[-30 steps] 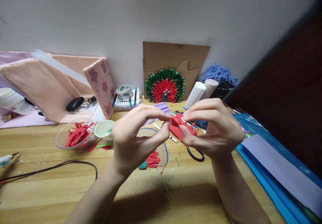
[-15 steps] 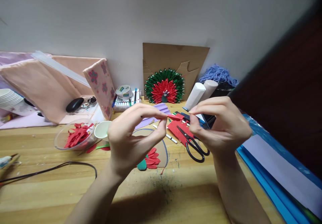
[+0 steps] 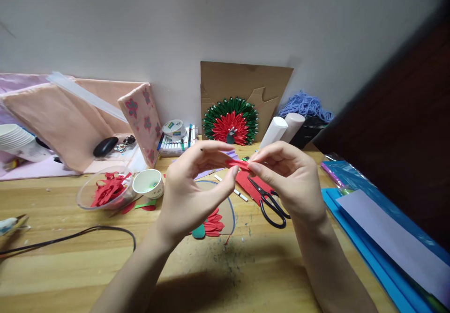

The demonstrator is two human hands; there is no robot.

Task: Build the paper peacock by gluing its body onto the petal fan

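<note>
Both hands are raised above the wooden table (image 3: 70, 266) and meet on a small red paper strip (image 3: 237, 164). My left hand (image 3: 191, 193) pinches its left end between thumb and forefinger. My right hand (image 3: 286, 182) pinches its right end with its fingertips. Below them on the table lie a brown card disc (image 3: 225, 205) with red petals (image 3: 213, 224) glued on it, a piece of red paper (image 3: 246, 182) and black-handled scissors (image 3: 269, 203).
A clear bowl of red paper cuttings (image 3: 105, 190) and a white paper cup (image 3: 149, 183) stand at the left. A finished red and green peacock fan (image 3: 230, 121) leans on cardboard at the back. Blue and white sheets (image 3: 379, 238) lie at the right; a black cable (image 3: 70, 235) runs at the left.
My right hand drew away from the left half a second ago, then came back in and now pinches the red strip together with the left. The scissors have come into view.
</note>
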